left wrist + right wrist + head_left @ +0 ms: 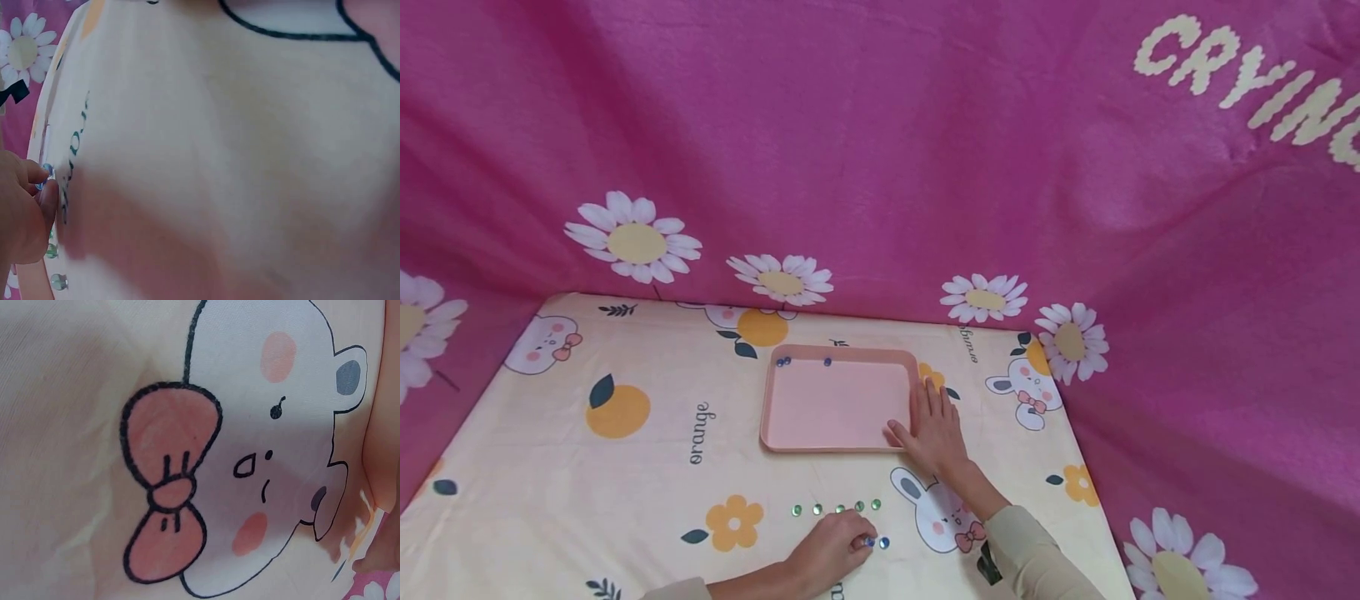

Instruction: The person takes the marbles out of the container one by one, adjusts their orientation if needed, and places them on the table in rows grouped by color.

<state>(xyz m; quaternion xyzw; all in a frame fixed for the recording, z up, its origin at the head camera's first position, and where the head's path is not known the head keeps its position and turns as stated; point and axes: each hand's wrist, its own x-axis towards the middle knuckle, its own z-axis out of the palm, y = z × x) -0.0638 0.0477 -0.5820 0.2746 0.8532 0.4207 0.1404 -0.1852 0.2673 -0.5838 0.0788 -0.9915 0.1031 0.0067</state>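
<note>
My left hand [833, 546] pinches a blue glass marble [869, 542] between thumb and fingertips, low over the cloth. Just right of it lies another blue marble [884, 543]. Behind the hand, several green marbles [797, 510] form a row, partly covered by the knuckles. In the left wrist view the left hand [24, 209] is at the left edge, with blue marble [47, 169] at its fingertips. With fingers spread, my right hand [936, 429] rests on the right rim of a shallow pink tray [842, 451]. Three blue marbles [827, 362] lie along the tray's far side.
A cream cloth [655, 508] printed with rabbits, oranges and flowers covers the table. Magenta fabric [880, 167] with daisies rises behind and at both sides. The right wrist view is mostly filled by a printed rabbit [275, 444] on the cloth.
</note>
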